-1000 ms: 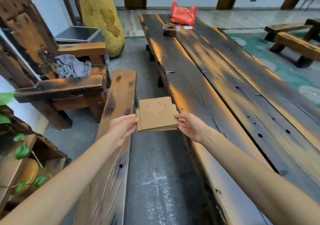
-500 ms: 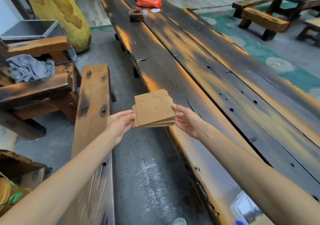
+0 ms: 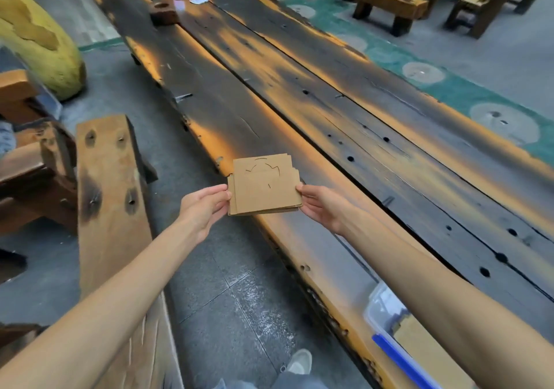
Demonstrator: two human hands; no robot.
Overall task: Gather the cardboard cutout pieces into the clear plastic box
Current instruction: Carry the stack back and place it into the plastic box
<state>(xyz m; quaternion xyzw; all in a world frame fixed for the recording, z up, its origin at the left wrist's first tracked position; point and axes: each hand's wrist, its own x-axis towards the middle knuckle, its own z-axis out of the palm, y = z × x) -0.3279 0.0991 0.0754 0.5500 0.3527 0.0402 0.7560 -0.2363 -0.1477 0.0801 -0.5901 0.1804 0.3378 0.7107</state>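
Since the earlier frame your view has swung right and down, so the clear plastic box (image 3: pixel 386 310) now shows at the lower right, partly hidden under your right forearm. Your left hand (image 3: pixel 204 208) and right hand (image 3: pixel 322 208) each pinch one side edge of the stack of cardboard cutout pieces (image 3: pixel 265 186), probably to keep the loose sheets squared. You hold the stack level at mid-frame, over the near edge of the worktop (image 3: pixel 359 124), well apart from the box.
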